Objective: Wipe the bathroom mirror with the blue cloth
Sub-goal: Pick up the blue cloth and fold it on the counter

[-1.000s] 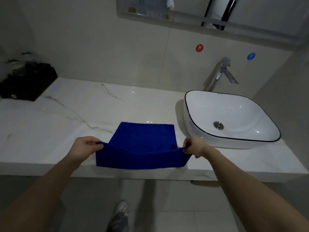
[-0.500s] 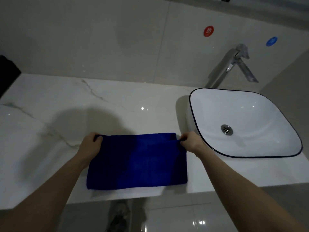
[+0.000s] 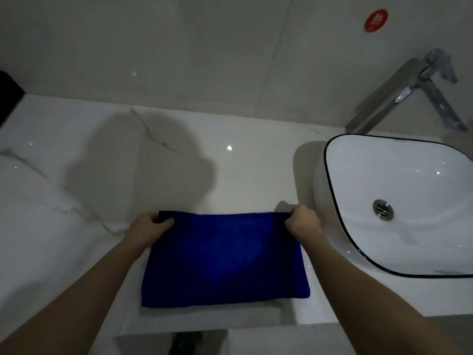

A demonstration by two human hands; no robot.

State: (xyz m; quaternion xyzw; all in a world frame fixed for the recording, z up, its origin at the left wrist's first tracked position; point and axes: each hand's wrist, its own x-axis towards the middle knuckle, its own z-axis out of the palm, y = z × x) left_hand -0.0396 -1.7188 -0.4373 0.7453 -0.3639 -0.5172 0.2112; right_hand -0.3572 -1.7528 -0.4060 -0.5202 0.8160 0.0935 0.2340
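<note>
The blue cloth (image 3: pixel 225 257) lies folded in half as a flat rectangle on the white marble counter (image 3: pixel 64 201), close to its front edge. My left hand (image 3: pixel 147 230) pinches the cloth's far left corner. My right hand (image 3: pixel 303 221) pinches the far right corner. Both hands rest low on the counter with the folded edge between them. The mirror is out of view above the frame.
A white basin with a thin black rim (image 3: pixel 330 180) stands just right of my right hand. A chrome tap (image 3: pixel 409 90) rises behind it. A red round sticker (image 3: pixel 375 20) is on the tiled wall. A black object (image 3: pixel 7 93) shows at the left edge.
Both hands carried the cloth's near edge up and over to the far edge, folding it in half on the counter. The view tilted down and moved closer, so the mirror left the frame.
</note>
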